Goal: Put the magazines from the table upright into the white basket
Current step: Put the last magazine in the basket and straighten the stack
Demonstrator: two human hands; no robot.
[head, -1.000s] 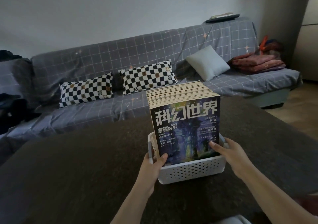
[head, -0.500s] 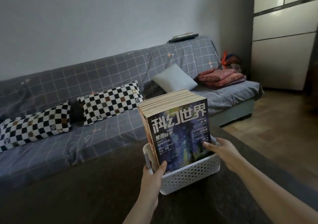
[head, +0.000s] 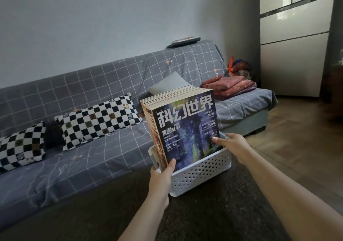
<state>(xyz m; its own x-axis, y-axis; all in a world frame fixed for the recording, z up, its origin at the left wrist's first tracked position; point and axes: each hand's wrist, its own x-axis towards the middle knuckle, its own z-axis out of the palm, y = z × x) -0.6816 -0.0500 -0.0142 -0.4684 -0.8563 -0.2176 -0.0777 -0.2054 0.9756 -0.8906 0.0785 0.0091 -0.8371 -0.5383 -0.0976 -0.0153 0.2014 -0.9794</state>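
Glossy paper magazines (head: 182, 127), a thick upright stack, stand in the white basket (head: 201, 170) on the dark bench (head: 213, 218). I judge the stack heavy and slippery, best gripped low at both edges. My left hand (head: 161, 174) clasps the basket's near-left corner and the front cover; my right hand (head: 233, 145) grips the right rim, thumb on the cover.
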